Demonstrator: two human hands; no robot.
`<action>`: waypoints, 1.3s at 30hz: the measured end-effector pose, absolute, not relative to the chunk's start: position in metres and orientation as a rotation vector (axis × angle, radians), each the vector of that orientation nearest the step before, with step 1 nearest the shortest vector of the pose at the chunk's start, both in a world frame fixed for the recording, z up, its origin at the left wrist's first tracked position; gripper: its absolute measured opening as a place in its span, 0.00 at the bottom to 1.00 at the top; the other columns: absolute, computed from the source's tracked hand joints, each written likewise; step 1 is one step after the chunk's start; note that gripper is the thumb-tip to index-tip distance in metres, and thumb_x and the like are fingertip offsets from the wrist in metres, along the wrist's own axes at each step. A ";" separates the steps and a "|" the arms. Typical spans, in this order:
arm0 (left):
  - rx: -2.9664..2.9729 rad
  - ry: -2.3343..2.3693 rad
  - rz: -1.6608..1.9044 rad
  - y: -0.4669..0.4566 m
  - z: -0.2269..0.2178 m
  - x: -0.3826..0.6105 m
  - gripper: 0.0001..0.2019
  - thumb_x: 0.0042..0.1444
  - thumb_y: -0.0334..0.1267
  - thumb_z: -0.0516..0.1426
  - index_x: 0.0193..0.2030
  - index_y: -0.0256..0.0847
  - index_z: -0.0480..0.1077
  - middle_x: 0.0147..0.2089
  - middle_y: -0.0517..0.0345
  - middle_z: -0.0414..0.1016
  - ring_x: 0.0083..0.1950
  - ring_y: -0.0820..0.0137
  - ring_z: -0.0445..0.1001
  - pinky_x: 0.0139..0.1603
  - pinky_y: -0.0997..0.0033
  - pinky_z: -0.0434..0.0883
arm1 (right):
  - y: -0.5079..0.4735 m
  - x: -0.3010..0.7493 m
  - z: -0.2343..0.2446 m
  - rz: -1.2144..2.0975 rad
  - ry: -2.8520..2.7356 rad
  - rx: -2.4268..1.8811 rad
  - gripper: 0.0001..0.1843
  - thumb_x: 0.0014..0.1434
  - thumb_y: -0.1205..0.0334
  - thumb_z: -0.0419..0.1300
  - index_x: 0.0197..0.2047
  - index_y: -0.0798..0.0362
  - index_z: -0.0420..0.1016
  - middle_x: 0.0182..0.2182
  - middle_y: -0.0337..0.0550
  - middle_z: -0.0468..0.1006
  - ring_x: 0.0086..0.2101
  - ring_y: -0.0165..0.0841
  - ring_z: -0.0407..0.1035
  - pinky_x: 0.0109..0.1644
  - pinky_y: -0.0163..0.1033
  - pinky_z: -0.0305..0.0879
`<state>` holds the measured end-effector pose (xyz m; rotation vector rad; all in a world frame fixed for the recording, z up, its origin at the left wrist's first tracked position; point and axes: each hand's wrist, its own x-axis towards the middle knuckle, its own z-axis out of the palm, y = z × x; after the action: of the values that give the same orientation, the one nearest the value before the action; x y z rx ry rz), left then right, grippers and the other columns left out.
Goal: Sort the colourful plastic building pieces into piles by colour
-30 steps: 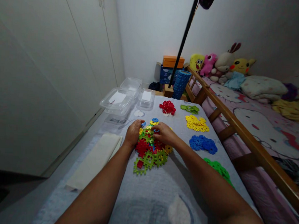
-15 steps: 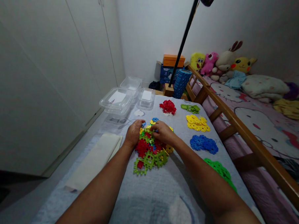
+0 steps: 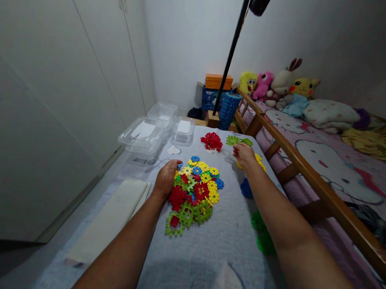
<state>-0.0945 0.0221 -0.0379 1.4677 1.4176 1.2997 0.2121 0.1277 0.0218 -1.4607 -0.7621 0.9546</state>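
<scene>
A heap of mixed plastic interlocking pieces [image 3: 201, 189], in red, yellow, blue and green, lies on the cloth-covered table. My left hand [image 3: 166, 177] rests along the heap's left edge with the thumb stretched out, close to a blue flower-shaped piece [image 3: 179, 165]. My right hand [image 3: 244, 155] is over the far right side with its fingers pinched together; what they hold, if anything, I cannot make out. Just beyond it lie light green pieces [image 3: 233, 140]. The hand and forearm partly cover the yellow pile [image 3: 260, 161], the blue pile [image 3: 246, 188] and the green pile [image 3: 262, 232].
Red pieces [image 3: 212, 141] form a pile at the back. Clear plastic boxes [image 3: 144, 134] stand at the back left, and a folded cream cloth [image 3: 113, 222] lies at the left. A wooden bed rail [image 3: 294, 166] runs along the right side; a black pole [image 3: 230, 56] rises behind.
My right hand has left the mixed heap and moved right and away from me, to the sorted piles. My left hand stays at the heap's left edge. The view has shifted slightly.
</scene>
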 end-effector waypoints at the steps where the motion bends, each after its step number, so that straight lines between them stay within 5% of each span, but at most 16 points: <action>1: 1.470 1.416 1.300 0.022 -0.038 -0.094 0.29 0.66 0.61 0.45 0.49 0.40 0.77 0.51 0.47 0.81 0.53 0.58 0.77 0.59 0.56 0.71 | 0.137 0.221 0.021 0.937 -0.705 -1.472 0.13 0.46 0.71 0.66 0.28 0.51 0.65 0.19 0.29 0.67 0.19 0.23 0.61 0.22 0.27 0.59; 7: 1.470 1.424 1.296 0.021 -0.036 -0.094 0.29 0.65 0.61 0.46 0.49 0.40 0.77 0.50 0.47 0.81 0.53 0.58 0.78 0.59 0.56 0.71 | 0.184 0.247 0.016 0.860 -0.521 -1.601 0.15 0.46 0.78 0.64 0.25 0.51 0.63 0.15 0.29 0.63 0.16 0.23 0.59 0.18 0.24 0.58; 21: 1.452 1.437 1.277 0.020 -0.033 -0.093 0.27 0.64 0.61 0.49 0.46 0.40 0.78 0.47 0.49 0.82 0.49 0.59 0.78 0.54 0.59 0.72 | 0.221 0.253 0.003 0.823 -0.381 -1.694 0.10 0.53 0.75 0.64 0.30 0.54 0.69 0.15 0.28 0.64 0.16 0.22 0.60 0.16 0.23 0.59; 31: 1.461 1.419 1.279 0.020 -0.032 -0.093 0.26 0.63 0.60 0.50 0.46 0.40 0.77 0.47 0.50 0.82 0.48 0.59 0.78 0.53 0.59 0.73 | 0.200 0.262 0.010 0.773 -0.507 -1.653 0.10 0.50 0.77 0.62 0.30 0.53 0.68 0.18 0.31 0.67 0.20 0.25 0.66 0.24 0.26 0.69; 39: 1.478 1.415 1.271 0.020 -0.032 -0.094 0.26 0.63 0.60 0.49 0.46 0.40 0.77 0.47 0.50 0.82 0.48 0.59 0.78 0.53 0.59 0.72 | 0.147 0.285 0.015 0.548 -0.891 -1.726 0.06 0.49 0.74 0.62 0.29 0.55 0.77 0.22 0.35 0.73 0.26 0.28 0.66 0.28 0.29 0.61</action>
<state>-0.0936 0.0204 -0.0315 1.4781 1.4146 1.2714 0.2847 0.1466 0.0146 -1.7258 -0.8908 0.5478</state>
